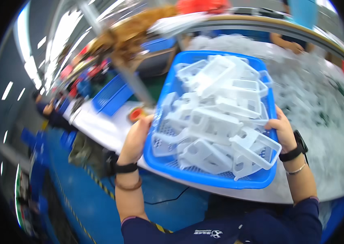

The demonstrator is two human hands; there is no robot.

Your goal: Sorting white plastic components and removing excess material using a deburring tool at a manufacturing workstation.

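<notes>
blue basket [168,162], fingers [149,122] partly hidden, blurred background

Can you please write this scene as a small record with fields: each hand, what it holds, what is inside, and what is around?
left hand: left hand grips the left rim of the blue perforated plastic basket
right hand: right hand grips the basket's right rim
contents: pile of white moulded plastic frame parts, heaped above the rim
basket position: tilted, over the edge of the white table
beyond basket: large heap of white plastic pieces on the table
wrists: black bands on both wrists
other people: another person's hand at the far side
</notes>
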